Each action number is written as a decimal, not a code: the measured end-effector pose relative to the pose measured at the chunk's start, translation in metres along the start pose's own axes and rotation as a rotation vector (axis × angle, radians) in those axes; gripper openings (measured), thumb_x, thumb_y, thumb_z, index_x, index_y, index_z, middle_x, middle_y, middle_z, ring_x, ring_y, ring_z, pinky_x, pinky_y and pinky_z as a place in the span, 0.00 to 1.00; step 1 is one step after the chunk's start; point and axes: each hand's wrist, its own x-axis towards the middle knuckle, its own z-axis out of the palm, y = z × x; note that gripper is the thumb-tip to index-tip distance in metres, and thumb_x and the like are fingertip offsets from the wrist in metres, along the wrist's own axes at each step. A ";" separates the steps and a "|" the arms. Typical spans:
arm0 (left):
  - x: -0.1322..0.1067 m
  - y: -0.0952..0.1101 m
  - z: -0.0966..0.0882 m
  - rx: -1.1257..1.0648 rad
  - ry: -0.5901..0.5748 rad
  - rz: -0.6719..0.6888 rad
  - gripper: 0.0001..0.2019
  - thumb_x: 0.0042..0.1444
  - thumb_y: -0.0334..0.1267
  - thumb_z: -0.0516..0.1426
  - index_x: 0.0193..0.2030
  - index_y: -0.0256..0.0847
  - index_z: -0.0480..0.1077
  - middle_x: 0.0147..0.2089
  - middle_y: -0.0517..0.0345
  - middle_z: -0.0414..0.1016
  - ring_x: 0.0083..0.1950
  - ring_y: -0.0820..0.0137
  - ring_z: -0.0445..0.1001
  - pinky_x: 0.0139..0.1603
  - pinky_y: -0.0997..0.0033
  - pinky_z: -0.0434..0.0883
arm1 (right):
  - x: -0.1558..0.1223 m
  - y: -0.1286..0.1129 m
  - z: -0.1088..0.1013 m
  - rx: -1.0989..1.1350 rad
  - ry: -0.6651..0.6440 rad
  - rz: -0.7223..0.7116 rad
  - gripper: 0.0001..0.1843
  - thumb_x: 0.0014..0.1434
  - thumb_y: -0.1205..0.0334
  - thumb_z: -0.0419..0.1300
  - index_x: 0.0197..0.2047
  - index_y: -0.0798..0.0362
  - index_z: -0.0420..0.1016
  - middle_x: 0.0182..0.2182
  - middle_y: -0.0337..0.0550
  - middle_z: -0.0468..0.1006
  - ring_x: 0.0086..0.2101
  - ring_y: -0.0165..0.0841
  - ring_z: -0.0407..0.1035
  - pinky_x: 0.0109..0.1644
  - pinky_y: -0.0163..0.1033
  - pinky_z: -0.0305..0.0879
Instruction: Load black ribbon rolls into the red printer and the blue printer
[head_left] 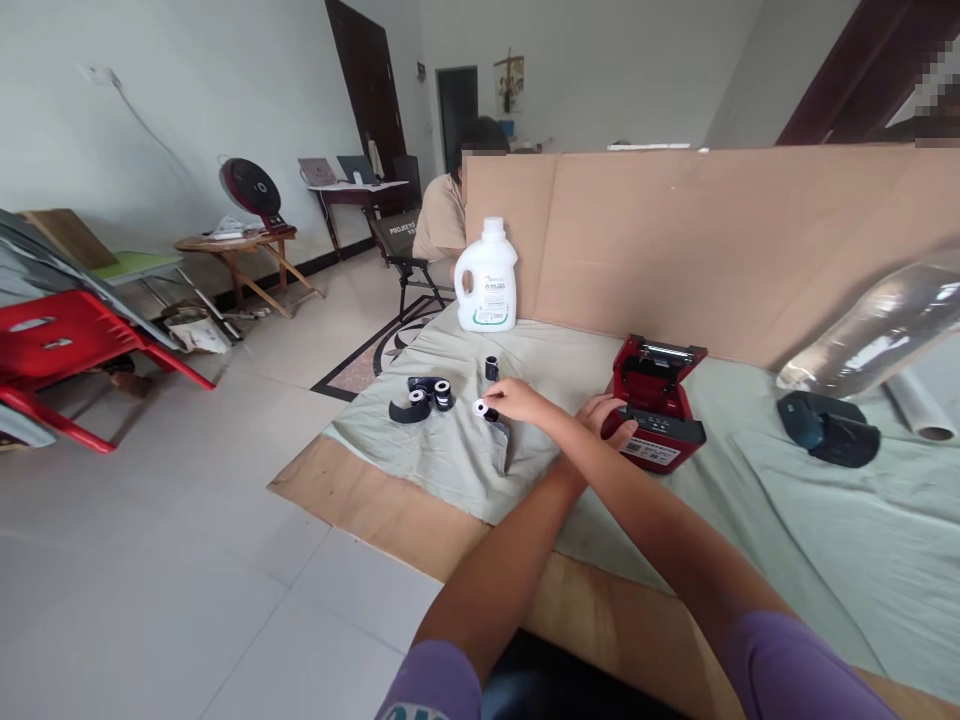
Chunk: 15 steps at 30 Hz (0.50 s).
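Right hand, sm blk roll, white core

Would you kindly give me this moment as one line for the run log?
right hand: pinches roll | left hand: on printer, grip unclear | arms: crossed | nearby: spools, jug

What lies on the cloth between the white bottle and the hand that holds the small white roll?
In the head view, one small black spool stands there on the cloth, between the white bottle and the right hand with its white roll.
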 end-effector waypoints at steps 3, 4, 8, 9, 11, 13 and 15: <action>-0.001 0.006 -0.002 0.024 0.001 -0.040 0.15 0.62 0.41 0.59 0.55 0.45 0.71 0.62 0.52 0.71 0.64 0.63 0.71 0.67 0.60 0.68 | -0.006 -0.010 0.010 -0.009 -0.018 -0.012 0.13 0.56 0.57 0.63 0.42 0.52 0.84 0.39 0.42 0.83 0.40 0.35 0.75 0.41 0.33 0.63; -0.002 0.007 -0.002 0.037 0.007 -0.044 0.15 0.62 0.41 0.59 0.55 0.46 0.71 0.62 0.53 0.71 0.63 0.64 0.71 0.67 0.61 0.69 | -0.009 -0.014 0.014 -0.060 -0.016 0.008 0.15 0.54 0.56 0.65 0.44 0.51 0.83 0.42 0.44 0.82 0.43 0.38 0.74 0.43 0.34 0.63; -0.005 0.010 -0.001 0.063 0.052 -0.029 0.14 0.63 0.43 0.58 0.55 0.47 0.72 0.62 0.56 0.73 0.63 0.65 0.72 0.66 0.64 0.70 | -0.017 -0.027 0.029 -0.270 0.018 0.098 0.24 0.48 0.53 0.68 0.48 0.52 0.80 0.48 0.52 0.79 0.49 0.47 0.71 0.43 0.38 0.64; -0.005 0.010 0.000 0.061 0.062 -0.022 0.14 0.63 0.43 0.58 0.54 0.47 0.72 0.62 0.56 0.73 0.63 0.64 0.72 0.66 0.64 0.69 | -0.018 -0.028 0.031 -0.282 0.028 0.087 0.22 0.49 0.53 0.67 0.46 0.52 0.80 0.47 0.52 0.79 0.48 0.47 0.71 0.42 0.38 0.64; -0.005 0.009 0.000 0.050 0.073 -0.011 0.14 0.63 0.43 0.58 0.55 0.46 0.72 0.62 0.55 0.73 0.63 0.64 0.72 0.67 0.63 0.69 | -0.021 -0.030 0.032 -0.263 0.057 0.062 0.16 0.50 0.55 0.66 0.41 0.52 0.80 0.45 0.51 0.79 0.45 0.44 0.72 0.41 0.37 0.63; -0.004 0.006 0.001 0.035 0.065 -0.007 0.14 0.63 0.42 0.58 0.55 0.46 0.72 0.62 0.54 0.72 0.63 0.63 0.72 0.67 0.62 0.69 | -0.026 -0.030 0.026 -0.193 0.101 0.058 0.12 0.50 0.56 0.66 0.37 0.52 0.79 0.41 0.49 0.80 0.42 0.42 0.73 0.39 0.37 0.63; -0.003 0.002 0.002 0.021 0.043 0.001 0.15 0.63 0.41 0.58 0.55 0.45 0.71 0.62 0.52 0.72 0.63 0.63 0.72 0.66 0.60 0.69 | -0.036 -0.030 0.013 -0.072 0.171 0.059 0.11 0.51 0.55 0.66 0.36 0.52 0.79 0.38 0.46 0.81 0.40 0.39 0.74 0.39 0.36 0.63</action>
